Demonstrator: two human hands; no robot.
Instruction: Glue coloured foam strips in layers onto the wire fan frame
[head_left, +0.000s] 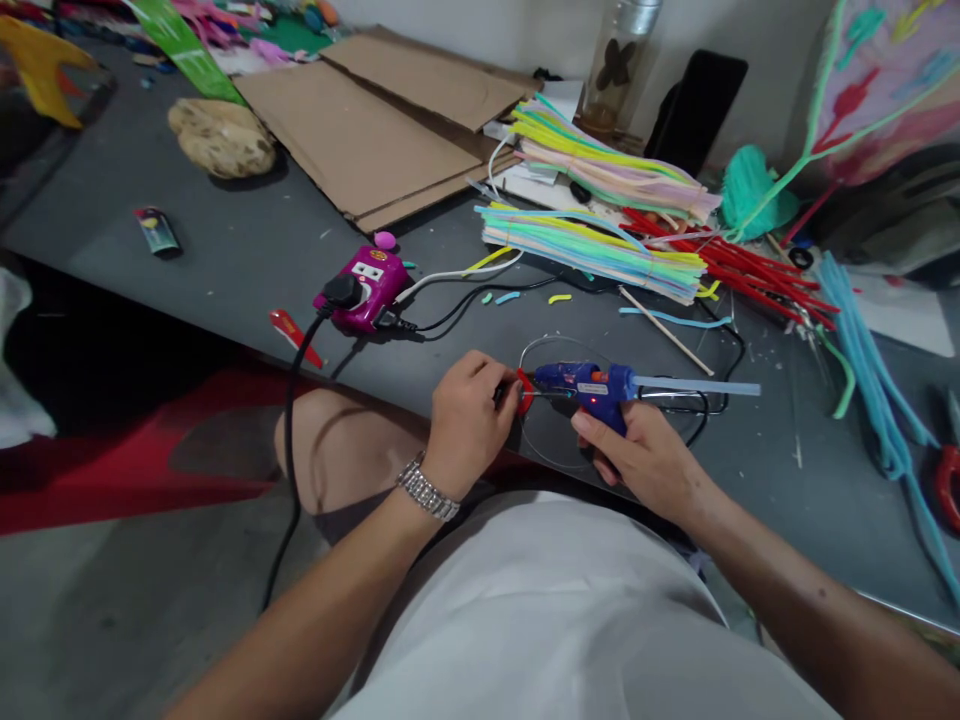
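Clutching a blue plastic hot glue gun [577,385] in a closed grip, the right hand [645,460] holds it across a thin wire hoop [551,338], while the left hand [469,425] tightly pinches a small red piece [524,392] beside the nozzle, above the grey tabletop [225,290].

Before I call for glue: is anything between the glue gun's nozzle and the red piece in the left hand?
Nothing visible does. The blue glue gun, held in the right hand, has its nozzle right by the red piece pinched in the left hand. The thin wire ring lies behind them, not across that gap.
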